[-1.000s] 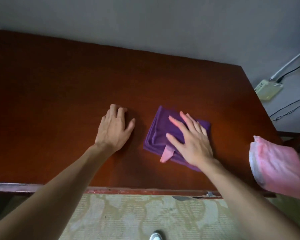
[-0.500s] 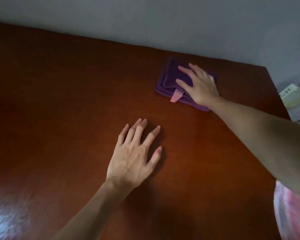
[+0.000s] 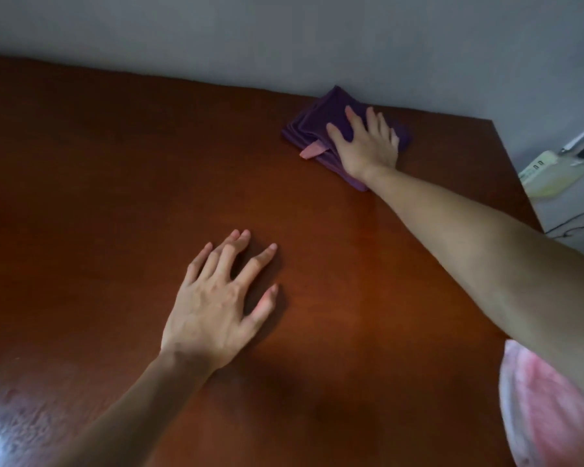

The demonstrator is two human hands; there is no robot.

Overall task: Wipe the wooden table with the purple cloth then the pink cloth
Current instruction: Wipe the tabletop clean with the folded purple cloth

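near edge: pink cloth (image 3: 550,409) at lower right, partly under the r forearm and cut off by the frame edge; cannot tell if it lies on the worktop (image 3: 115,183) or hangs off its corner. no hand on it, looks unused so far.

mid: left hand (image 3: 216,305) flat on bare wood, palm down, fingers spread and straight, holding nothing. reads as a brace while the body leans fwd. glare patch on the wood at lower left.

far: right hand (image 3: 364,143) at full arm stretch, palm down w/ fingers straight and slightly fanned, pressing on the purple cloth (image 3: 314,126); not curled round it. cloth is folded in several layers, lies flat at the far edge of the worktop, touching or just short of the grey wall (image 3: 284,35), toward the far right corner. small pink tag (image 3: 312,151) sticks out of its near-left side.

orientation: folded pad roughly rectangular, long axis diagonal, from near-right (under the wrist) to far-left; far corner points at the wall.

progress (judgement): purple pass under way, at far reach of a stroke. wood shows no clear wiped/unwiped boundary, so coverage can't be read. left to do: rest of purple pass, then whole pink pass. approx early-to-mid task.

beyond worktop, right: pale box w/ cables (image 3: 553,173).
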